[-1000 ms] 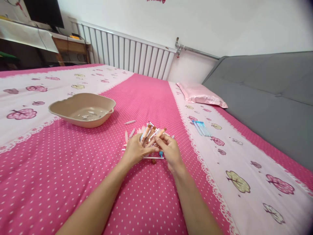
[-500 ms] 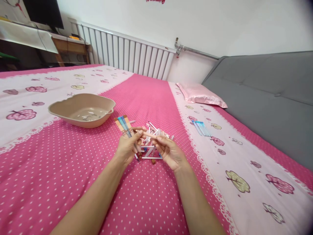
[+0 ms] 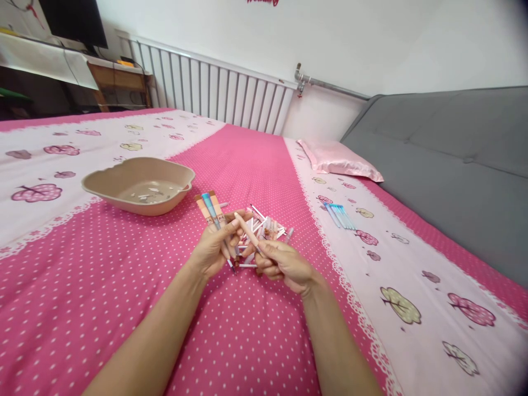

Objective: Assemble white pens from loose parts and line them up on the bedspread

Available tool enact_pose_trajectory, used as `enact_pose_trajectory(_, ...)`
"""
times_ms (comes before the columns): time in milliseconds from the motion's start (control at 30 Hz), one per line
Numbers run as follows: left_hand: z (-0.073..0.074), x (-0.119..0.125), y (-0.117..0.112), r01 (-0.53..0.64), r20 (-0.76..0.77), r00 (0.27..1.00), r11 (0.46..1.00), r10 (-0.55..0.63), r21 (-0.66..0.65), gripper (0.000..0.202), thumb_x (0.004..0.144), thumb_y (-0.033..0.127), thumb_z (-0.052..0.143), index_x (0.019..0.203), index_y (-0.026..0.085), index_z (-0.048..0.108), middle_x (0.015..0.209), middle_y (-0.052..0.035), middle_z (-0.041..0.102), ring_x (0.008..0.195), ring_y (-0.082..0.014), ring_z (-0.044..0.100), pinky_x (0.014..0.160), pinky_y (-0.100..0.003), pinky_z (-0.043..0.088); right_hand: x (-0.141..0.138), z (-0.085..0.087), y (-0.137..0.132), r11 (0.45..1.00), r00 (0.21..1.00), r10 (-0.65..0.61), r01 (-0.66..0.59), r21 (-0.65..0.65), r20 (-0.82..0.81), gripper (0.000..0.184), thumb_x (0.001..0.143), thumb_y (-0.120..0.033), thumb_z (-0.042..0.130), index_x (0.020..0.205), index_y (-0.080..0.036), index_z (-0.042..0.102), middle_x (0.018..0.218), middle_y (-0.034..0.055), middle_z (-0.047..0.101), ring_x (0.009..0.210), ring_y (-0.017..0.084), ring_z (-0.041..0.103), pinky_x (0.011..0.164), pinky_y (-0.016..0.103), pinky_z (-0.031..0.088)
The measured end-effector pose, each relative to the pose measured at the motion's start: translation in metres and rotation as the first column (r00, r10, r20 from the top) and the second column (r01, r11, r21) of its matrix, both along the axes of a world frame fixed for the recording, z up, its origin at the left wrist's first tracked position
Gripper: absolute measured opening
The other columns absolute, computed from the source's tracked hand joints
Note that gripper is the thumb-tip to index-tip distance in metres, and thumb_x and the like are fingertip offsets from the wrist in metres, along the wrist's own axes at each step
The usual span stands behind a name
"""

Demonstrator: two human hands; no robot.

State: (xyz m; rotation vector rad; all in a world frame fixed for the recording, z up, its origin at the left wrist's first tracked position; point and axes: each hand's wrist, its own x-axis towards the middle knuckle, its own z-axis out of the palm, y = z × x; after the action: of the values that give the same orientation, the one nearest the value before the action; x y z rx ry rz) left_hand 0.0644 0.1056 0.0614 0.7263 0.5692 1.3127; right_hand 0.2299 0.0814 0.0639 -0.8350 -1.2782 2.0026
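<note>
My left hand (image 3: pixel 211 248) is closed around several pens (image 3: pixel 211 210), fanned upward; two show brown ends and peach barrels, and one between them is blue. My right hand (image 3: pixel 286 264) grips a slim peach pen barrel (image 3: pixel 248 231) that slants up to the left, its tip close to my left fingers. Beneath and behind both hands lies a loose pile of pen parts (image 3: pixel 270 224), with white and pinkish sticks and small brown pieces. My fingers hide part of the pile.
To the left stands a beige basin (image 3: pixel 136 206) with small white pieces on its bottom. A row of blue pens (image 3: pixel 340 216) lies on the right of the pink bedspread (image 3: pixel 243 341). Farther back are a pink pillow (image 3: pixel 338 159), a grey headboard (image 3: pixel 445 148) and a white radiator (image 3: pixel 214 82).
My right hand has turned over and shifted slightly right, tilting the peach barrel from nearly level to a steeper slant. The pens in my left hand have spread and stand a little higher.
</note>
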Motion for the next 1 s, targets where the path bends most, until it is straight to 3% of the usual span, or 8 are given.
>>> enact_pose_trajectory(167, 0.001, 0.001, -0.001, -0.065, 0.014, 0.998, 0.997, 0.065, -0.031, 0.022, 0.059, 0.015, 0.076, 0.079, 0.01, 0.067, 0.059, -0.0008, 0.061, 0.046, -0.0036, 0.047, 0.041, -0.012, 0.04, -0.003, 0.002, -0.001, 0.996, 0.996, -0.063, 0.059, 0.07, 0.057, 0.033, 0.083, -0.047, 0.052, 0.076, -0.015, 0.055, 0.051, -0.0106, 0.022, 0.04, 0.002, 0.013, 0.038, 0.015, 0.009)
enact_pose_trajectory(333, 0.003, 0.004, -0.002, -0.116, -0.007, 0.993, 0.993, 0.116, -0.026, 0.023, 0.056, 0.015, 0.077, 0.076, 0.01, 0.066, 0.053, 0.0012, 0.057, 0.046, -0.0043, 0.047, 0.041, -0.012, 0.039, -0.003, -0.001, 0.001, 0.945, 0.966, -0.18, 0.117, 0.306, 0.187, 0.038, 0.083, -0.053, 0.046, 0.075, -0.017, 0.054, 0.054, -0.0059, 0.041, 0.045, 0.007, 0.04, 0.045, 0.018, 0.032)
enact_pose_trajectory(400, 0.003, 0.005, -0.001, -0.146, -0.015, 0.989, 0.989, 0.146, -0.025, 0.025, 0.054, 0.015, 0.078, 0.075, 0.01, 0.066, 0.053, 0.0016, 0.057, 0.046, -0.0042, 0.047, 0.041, -0.012, 0.038, -0.003, -0.002, 0.002, 0.912, 0.946, -0.214, 0.104, 0.397, 0.244, 0.037, 0.084, -0.053, 0.042, 0.076, -0.018, 0.054, 0.057, -0.0045, 0.046, 0.048, 0.009, 0.046, 0.048, 0.02, 0.037)
enact_pose_trajectory(467, 0.001, 0.005, -0.001, -0.178, -0.032, 0.984, 0.984, 0.177, -0.029, 0.026, 0.053, 0.017, 0.079, 0.072, 0.01, 0.064, 0.052, 0.0023, 0.056, 0.045, -0.0039, 0.047, 0.04, -0.012, 0.037, -0.003, -0.002, 0.003, 0.848, 0.894, -0.305, 0.097, 0.521, 0.33, 0.034, 0.087, -0.048, 0.04, 0.075, -0.019, 0.053, 0.057, -0.0043, 0.046, 0.048, 0.01, 0.047, 0.049, 0.021, 0.035)
enact_pose_trajectory(600, -0.002, 0.006, 0.002, -0.236, -0.087, 0.969, 0.97, 0.23, -0.063, 0.03, 0.051, 0.023, 0.081, 0.066, 0.011, 0.058, 0.047, 0.0041, 0.053, 0.041, -0.0032, 0.044, 0.038, -0.012, 0.033, -0.007, -0.001, 0.003, 0.612, 0.686, -0.577, 0.003, 0.791, 0.444, 0.03, 0.09, -0.036, 0.038, 0.069, -0.02, 0.054, 0.055, -0.0038, 0.045, 0.051, 0.011, 0.043, 0.051, 0.023, 0.027)
enact_pose_trajectory(733, -0.003, 0.007, 0.003, -0.309, -0.11, 0.949, 0.943, 0.297, -0.123, 0.036, 0.046, 0.024, 0.083, 0.063, 0.012, 0.054, 0.043, 0.0068, 0.048, 0.037, -0.0028, 0.041, 0.037, -0.012, 0.031, -0.012, -0.005, 0.004, 0.46, 0.572, -0.727, -0.003, 0.888, 0.379, 0.023, 0.088, -0.03, 0.044, 0.078, -0.022, 0.063, 0.068, 0.0009, 0.058, 0.064, 0.016, 0.052, 0.059, 0.025, 0.032)
enact_pose_trajectory(900, -0.005, 0.01, 0.004, -0.363, -0.124, 0.93, 0.919, 0.346, -0.157, 0.039, 0.044, 0.025, 0.084, 0.059, 0.013, 0.05, 0.041, 0.0077, 0.046, 0.035, -0.0019, 0.039, 0.035, -0.012, 0.028, -0.013, -0.015, 0.005, 0.39, 0.538, -0.808, 0.181, 0.903, 0.242, 0.019, 0.082, -0.031, 0.055, 0.095, -0.03, 0.069, 0.088, 0.0034, 0.068, 0.082, 0.02, 0.059, 0.073, 0.03, 0.04)
enact_pose_trajectory(1000, -0.005, 0.009, 0.004, -0.353, -0.098, 0.935, 0.921, 0.341, -0.166, 0.038, 0.045, 0.022, 0.083, 0.06, 0.013, 0.05, 0.042, 0.0075, 0.047, 0.036, -0.0016, 0.039, 0.036, -0.011, 0.029, -0.013, -0.016, 0.006, 0.407, 0.539, -0.818, 0.298, 0.863, 0.2, 0.018, 0.078, -0.035, 0.061, 0.092, -0.029, 0.07, 0.086, 0.0026, 0.069, 0.079, 0.02, 0.06, 0.073, 0.03, 0.043)
